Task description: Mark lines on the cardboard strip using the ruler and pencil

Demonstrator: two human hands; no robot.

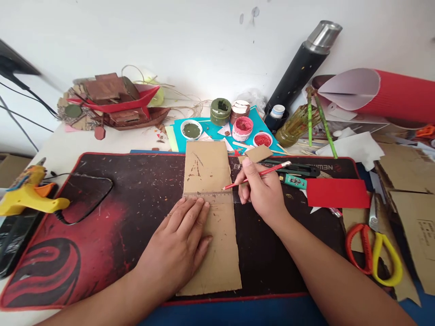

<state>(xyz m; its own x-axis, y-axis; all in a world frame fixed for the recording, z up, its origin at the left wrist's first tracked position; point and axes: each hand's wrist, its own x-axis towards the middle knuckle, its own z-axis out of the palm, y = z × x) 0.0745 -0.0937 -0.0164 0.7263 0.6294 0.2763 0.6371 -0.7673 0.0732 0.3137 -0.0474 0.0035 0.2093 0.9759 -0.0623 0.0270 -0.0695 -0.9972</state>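
Black-and-red desk mat (102, 226) covers the tabletop (68, 145), white wall behind. Long cardboard strip (210, 217) lies lengthwise on the mat, centre. Clear ruler (208, 194) sits across it. Left hand (176, 244) spread flat, pressing ruler and cardboard down. Right hand (261, 190) pinches a red pencil (258, 174), tip at the ruler's right end on the strip. Faint pencil marks already on the upper part; line along the ruler looks unfinished, no cut there yet. Around: red corrugated roll (390, 95), glue gun (30, 194), scissors (377, 249), red card (336, 192), paint jars (241, 127).
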